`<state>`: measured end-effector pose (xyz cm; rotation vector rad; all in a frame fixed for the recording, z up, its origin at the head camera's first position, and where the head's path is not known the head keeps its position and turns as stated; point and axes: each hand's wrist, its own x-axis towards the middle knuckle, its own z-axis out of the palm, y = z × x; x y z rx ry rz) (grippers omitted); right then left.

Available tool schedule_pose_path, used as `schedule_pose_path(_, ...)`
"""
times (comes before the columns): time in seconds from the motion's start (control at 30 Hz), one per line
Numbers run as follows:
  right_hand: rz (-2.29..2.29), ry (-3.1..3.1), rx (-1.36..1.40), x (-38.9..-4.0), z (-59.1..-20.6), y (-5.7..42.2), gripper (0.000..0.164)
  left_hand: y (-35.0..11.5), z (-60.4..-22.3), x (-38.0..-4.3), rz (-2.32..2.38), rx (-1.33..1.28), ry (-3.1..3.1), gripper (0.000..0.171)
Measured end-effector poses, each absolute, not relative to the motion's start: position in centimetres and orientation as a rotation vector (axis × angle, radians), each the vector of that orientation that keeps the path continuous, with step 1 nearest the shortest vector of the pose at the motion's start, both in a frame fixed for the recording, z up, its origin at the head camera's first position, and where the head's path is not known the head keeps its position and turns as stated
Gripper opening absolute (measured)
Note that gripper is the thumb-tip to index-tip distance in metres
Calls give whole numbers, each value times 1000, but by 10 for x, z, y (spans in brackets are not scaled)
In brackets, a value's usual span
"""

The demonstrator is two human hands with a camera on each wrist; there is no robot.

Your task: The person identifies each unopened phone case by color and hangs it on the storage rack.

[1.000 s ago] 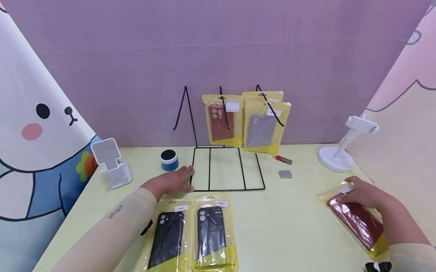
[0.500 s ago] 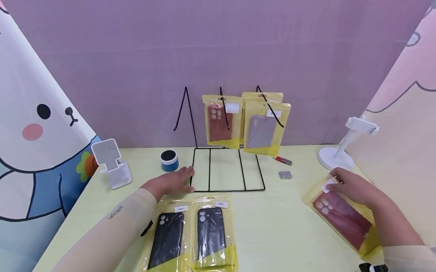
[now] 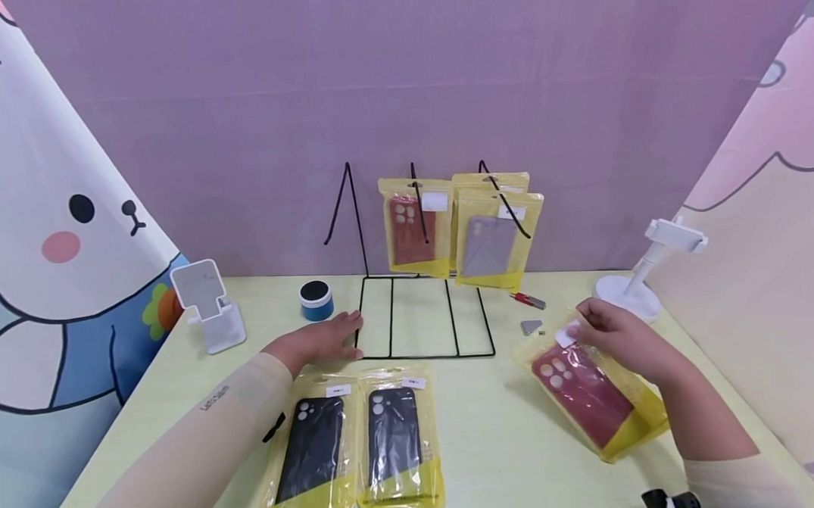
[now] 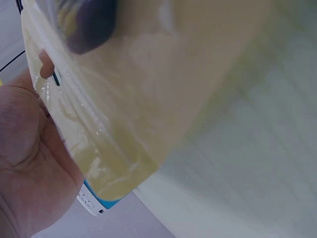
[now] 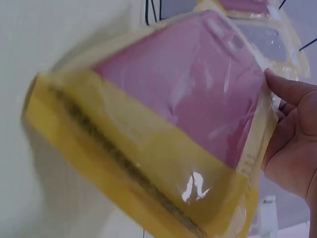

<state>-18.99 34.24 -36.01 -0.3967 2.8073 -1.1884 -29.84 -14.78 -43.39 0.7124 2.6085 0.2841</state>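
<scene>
My right hand (image 3: 625,339) pinches the labelled top corner of a clear-and-yellow bag with a dark red phone case (image 3: 584,394). In the right wrist view the bagged case (image 5: 198,99) hangs tilted over the table, thumb on its near face. My left hand (image 3: 323,339) lies at the left side of a black wire display rack (image 3: 425,356), fingers reaching over the base wire. Two bagged black phone cases, one on the left (image 3: 310,440) and one on the right (image 3: 394,429), lie below it. From the rack's hooks hang a bagged red case (image 3: 413,235) and a bagged purple case (image 3: 488,247).
Another bag (image 3: 468,181) hangs behind the purple case. A blue jar with a dark lid (image 3: 316,300) stands left of the rack. White phone stands are at far left (image 3: 220,323) and right (image 3: 627,296). A red utility knife (image 3: 528,301) and a small grey piece (image 3: 530,327) lie right of the rack.
My right hand has carried the bagged red case leftward and up from the table's right side, turning its camera-hole side into view. My left hand stays at the rack.
</scene>
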Motion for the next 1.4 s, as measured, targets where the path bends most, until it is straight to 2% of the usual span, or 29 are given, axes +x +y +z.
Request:
schedule_pose_path(0.7, -1768, 2576, -631, -197, -341, 270, 11, -147, -434, -298, 284, 728, 2616, 78)
schedule_pose_path(0.87, -1868, 2560, -576, -201, -333, 251, 12, -147, -436, -299, 290, 721, 2618, 79)
schedule_pose_path(1.1, -2091, 2426, -648, -207, -325, 223, 16, -148, -436, -300, 291, 733, 2623, 79)
schedule_pose_path(1.4, -2114, 2444, -694, -212, -312, 195, 16, -148, -437, -300, 288, 710, 2621, 79)
